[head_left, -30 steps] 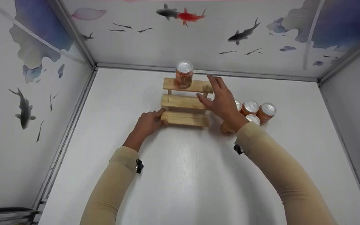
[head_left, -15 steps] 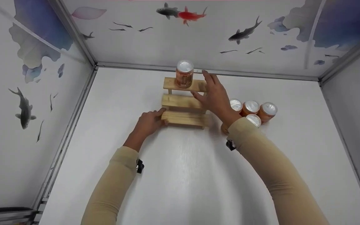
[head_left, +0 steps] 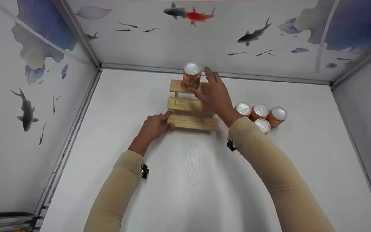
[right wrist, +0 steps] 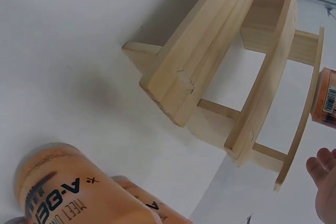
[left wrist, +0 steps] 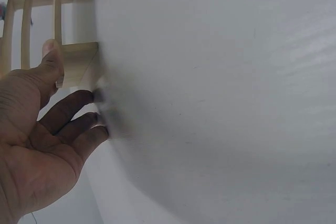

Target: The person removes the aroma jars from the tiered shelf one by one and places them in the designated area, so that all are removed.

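A three-step wooden rack (head_left: 192,122) stands on the white table near the back wall. On its top step is an orange can (head_left: 191,77) with a silver lid, upright. My left hand (head_left: 153,128) grips the left end of the lowest step; in the left wrist view the thumb (left wrist: 51,51) lies over the step's edge and the other fingers are bent near the tabletop. Right of the can, my right hand (head_left: 216,96) is raised over the rack's right side with fingers spread. The right wrist view shows its fingertips (right wrist: 317,170) a small gap from the can.
Several more orange cans (head_left: 260,111) stand grouped on the table right of the rack, partly behind the right forearm. White panels printed with fish enclose the table (head_left: 179,187) at the back and sides, with a metal rail (head_left: 269,80) along the back edge.
My right hand has moved left and a little farther back, toward the can on the top step, uncovering more of the grouped cans. The left hand has stayed on the rack.
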`<state>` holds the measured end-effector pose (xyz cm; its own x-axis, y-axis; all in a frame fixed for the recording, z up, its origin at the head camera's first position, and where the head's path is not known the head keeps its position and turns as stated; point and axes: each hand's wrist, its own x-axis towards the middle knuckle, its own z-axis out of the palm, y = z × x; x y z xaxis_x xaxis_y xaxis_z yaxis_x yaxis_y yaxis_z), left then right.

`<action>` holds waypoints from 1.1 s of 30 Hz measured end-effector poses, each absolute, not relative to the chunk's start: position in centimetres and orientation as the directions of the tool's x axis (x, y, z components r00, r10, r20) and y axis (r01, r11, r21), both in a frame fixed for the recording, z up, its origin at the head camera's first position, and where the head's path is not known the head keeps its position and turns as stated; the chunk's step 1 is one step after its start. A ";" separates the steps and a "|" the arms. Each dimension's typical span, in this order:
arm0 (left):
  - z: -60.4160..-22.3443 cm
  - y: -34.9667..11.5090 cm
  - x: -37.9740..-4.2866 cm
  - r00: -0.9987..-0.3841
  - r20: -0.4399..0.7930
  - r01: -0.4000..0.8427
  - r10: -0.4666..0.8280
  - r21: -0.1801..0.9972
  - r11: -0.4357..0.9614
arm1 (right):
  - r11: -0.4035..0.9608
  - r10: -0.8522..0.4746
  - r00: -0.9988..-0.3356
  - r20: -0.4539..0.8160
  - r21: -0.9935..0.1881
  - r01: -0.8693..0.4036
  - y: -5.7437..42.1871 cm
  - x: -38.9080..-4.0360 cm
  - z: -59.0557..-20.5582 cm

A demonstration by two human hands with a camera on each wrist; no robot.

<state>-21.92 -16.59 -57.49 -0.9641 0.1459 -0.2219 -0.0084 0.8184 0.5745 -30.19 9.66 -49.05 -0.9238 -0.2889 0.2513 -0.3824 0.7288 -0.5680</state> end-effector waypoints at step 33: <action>-57.6 -16.7 -21.9 -0.967 -0.189 0.029 0.169 0.578 0.815 | 0.653 -0.226 -0.931 0.286 -0.665 -0.363 6.1 -31.3 -48.2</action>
